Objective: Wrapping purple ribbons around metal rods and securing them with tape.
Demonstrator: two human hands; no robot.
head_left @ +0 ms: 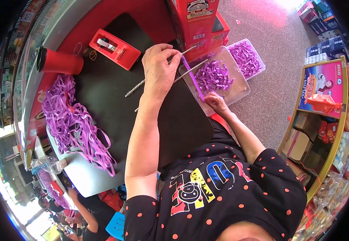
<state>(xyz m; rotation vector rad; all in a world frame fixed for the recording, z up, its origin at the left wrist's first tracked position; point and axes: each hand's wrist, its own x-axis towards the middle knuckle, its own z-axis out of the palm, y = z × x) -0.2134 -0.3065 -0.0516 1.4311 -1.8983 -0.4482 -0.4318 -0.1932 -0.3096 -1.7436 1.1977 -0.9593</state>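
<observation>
A narrow purple ribbon (192,76) is stretched taut between my two hands over the black tabletop (178,128). My left hand (160,66) pinches its far end between thumb and forefinger. At the near end, close to the table's right edge, my right hand (216,103) closes on the ribbon. Two thin metal rods (135,88) run slantwise past my left hand, which partly hides them; whether it also grips one, I cannot tell. Just beyond the ribbon sits a clear plastic box (243,91) holding short purple ribbon pieces (212,76).
A heap of long purple ribbons (70,120) lies at the table's left side. Behind it are a red cup (62,62) and a red tape dispenser (116,49). Tall red cartons (194,28) stand at the back, with another ribbon-filled tub (247,58) beside them. Shelves (323,100) line the right.
</observation>
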